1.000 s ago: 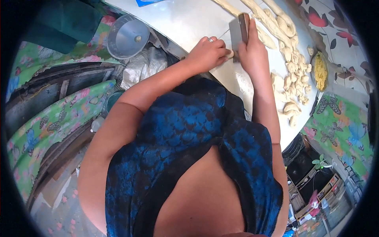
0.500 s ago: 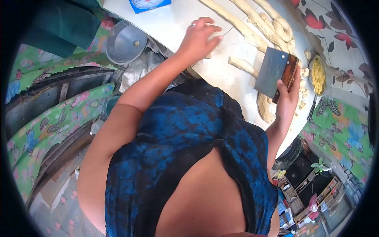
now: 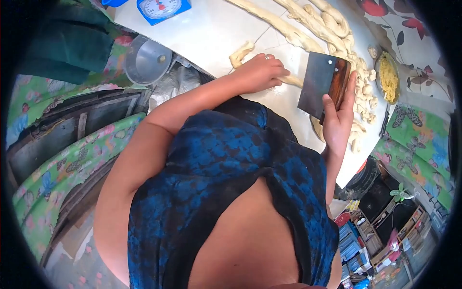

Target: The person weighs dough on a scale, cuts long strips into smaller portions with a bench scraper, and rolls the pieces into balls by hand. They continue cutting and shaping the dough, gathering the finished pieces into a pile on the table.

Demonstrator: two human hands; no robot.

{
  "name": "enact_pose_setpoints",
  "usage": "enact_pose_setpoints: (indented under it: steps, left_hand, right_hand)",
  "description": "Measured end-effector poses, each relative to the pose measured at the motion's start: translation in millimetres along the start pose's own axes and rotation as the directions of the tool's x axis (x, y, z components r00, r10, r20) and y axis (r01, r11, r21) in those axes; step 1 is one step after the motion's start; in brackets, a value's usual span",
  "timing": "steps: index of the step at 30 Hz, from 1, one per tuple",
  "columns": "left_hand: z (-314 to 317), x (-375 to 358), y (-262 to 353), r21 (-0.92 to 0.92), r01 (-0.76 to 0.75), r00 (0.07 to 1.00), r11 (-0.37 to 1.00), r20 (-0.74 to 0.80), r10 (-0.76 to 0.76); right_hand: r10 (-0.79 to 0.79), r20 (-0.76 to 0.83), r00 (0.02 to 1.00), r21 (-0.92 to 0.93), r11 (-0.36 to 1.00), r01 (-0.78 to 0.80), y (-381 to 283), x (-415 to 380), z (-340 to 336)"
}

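My right hand (image 3: 340,118) grips a dough scraper (image 3: 317,82), a broad dark metal blade with a brown wooden handle. The blade stands over the table and hides part of the dough behind it. My left hand (image 3: 262,74) has its fingers curled at the near end of a short dough strip (image 3: 293,81); the strip's other end passes behind the blade. A bent piece of dough (image 3: 240,54) lies just beyond my left hand. Past the scraper, small cut dough pieces (image 3: 366,98) lie in a heap.
Long dough ropes (image 3: 274,25) stretch across the white table (image 3: 207,41). A blue dial scale (image 3: 163,8) stands at the far left. On the right are an oval dish of yellow filling (image 3: 387,79) and a knife (image 3: 385,123). A metal pot (image 3: 147,60) sits beside the table.
My left hand has come down and right, from hovering open over the table to the dough strip's end, uncovering the bent piece. The scraper stays in my right hand. The view has shifted slightly.
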State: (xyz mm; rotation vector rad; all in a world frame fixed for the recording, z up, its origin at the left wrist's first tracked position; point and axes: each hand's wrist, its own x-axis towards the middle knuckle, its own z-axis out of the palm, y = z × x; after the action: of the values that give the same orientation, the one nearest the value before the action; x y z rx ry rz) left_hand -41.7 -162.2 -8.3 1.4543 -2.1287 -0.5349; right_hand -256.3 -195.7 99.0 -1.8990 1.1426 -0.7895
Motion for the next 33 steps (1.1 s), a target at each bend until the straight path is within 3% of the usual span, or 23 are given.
enact_pose_setpoints:
  steps: [5,8,10,13,15,16,18,19,20,21,22,24,25,26,28,29,30,31,33]
  left_hand:
    - [5.6,-7.2,-2.9,-0.014,-0.005,0.996,1.0,-0.092,0.004]
    - [7.0,-8.6,-3.3,-0.014,-0.029,0.993,0.999,-0.117,0.027]
    - [7.5,-12.0,-1.1,-0.017,-0.051,0.992,0.999,-0.113,0.049]
    - [1.4,-14.1,3.0,0.031,0.006,0.995,1.0,-0.104,-0.003]
    - [0.0,-17.2,2.0,0.023,-0.017,0.996,1.0,-0.09,0.019]
    - [-2.7,-19.3,3.6,0.008,-0.024,0.997,1.0,-0.074,0.025]
    - [-13.0,-22.5,4.0,-0.013,0.006,0.997,1.0,-0.08,-0.007]
    - [-16.7,-23.8,4.3,0.007,0.118,0.979,0.993,-0.171,-0.116]
    - [-20.7,-25.8,5.2,0.013,0.234,0.94,0.972,-0.258,-0.223]
    - [-31.1,-25.8,5.9,0.139,0.28,0.942,0.95,-0.233,-0.243]
    - [-35.2,-23.0,9.1,0.133,0.288,0.939,0.948,-0.232,-0.253]
    - [-35.2,-10.9,15.0,0.259,0.211,0.924,0.943,-0.367,-0.107]
    - [-27.2,-2.3,13.7,0.196,0.13,0.95,0.972,-0.307,-0.066]
    - [-19.3,8.1,16.4,0.16,0.079,0.979,0.984,-0.2,-0.046]
    - [2.5,26.9,23.7,0.138,-0.089,0.969,0.986,-0.217,0.118]
    - [11.0,31.2,23.8,0.134,-0.094,0.969,0.987,-0.216,0.121]
    - [16.3,34.8,25.2,0.136,-0.109,0.989,0.985,-0.083,0.12]
    - [20.6,36.6,25.7,0.136,-0.124,0.992,0.983,0.052,0.118]
    - [21.2,34.6,26.2,0.136,-0.111,0.988,0.984,0.118,0.095]
  right_hand:
    - [-0.048,0.088,0.995,-0.162,0.985,0.061,-21.7,6.3,15.7]
    - [0.001,0.148,0.989,-0.157,0.987,0.022,-21.6,11.3,26.0]
    - [-0.028,0.165,0.986,-0.327,0.942,0.082,3.9,25.2,55.5]
    - [0.019,0.24,0.971,-0.37,0.926,0.073,-11.2,60.0,62.1]
    - [0.204,0.344,0.917,-0.403,0.914,-0.052,-18.7,79.4,62.9]
    - [0.197,0.337,0.921,-0.404,0.913,-0.048,-8.4,79.5,61.9]
    - [-0.187,0.171,0.967,-0.135,0.968,0.211,22.9,76.8,58.6]
    - [-0.245,0.117,0.962,-0.033,0.968,0.251,16.4,70.6,48.2]
    - [-0.218,0.108,0.97,-0.045,0.974,0.224,7.2,62.3,33.8]
    - [-0.204,0.067,0.977,0.018,0.979,0.203,8.2,56.7,23.9]
    - [-0.185,0.027,0.982,0.084,0.98,0.182,10.3,51.8,14.7]
    - [-0.144,-0.042,0.989,0.034,0.989,0.145,9.9,41.7,0.5]
    - [-0.019,-0.018,1.0,0.024,1.0,0.019,-0.1,35.5,-6.9]
    - [-0.015,-0.018,1.0,0.023,1.0,0.016,-4.4,28.8,-9.8]
    - [0.029,-0.034,0.999,-0.068,0.997,-0.032,-9.5,19.9,-13.6]
    - [-0.009,-0.048,0.999,-0.089,0.996,0.005,-4.0,15.9,-14.0]
    - [-0.005,-0.053,0.999,-0.093,0.996,0.001,-4.9,12.1,-15.1]
    - [0.06,-0.024,0.998,-0.114,0.992,-0.062,-7.4,6.4,-15.3]
    - [0.129,0.014,0.992,-0.152,0.98,-0.125,-9.5,-1.7,-13.5]
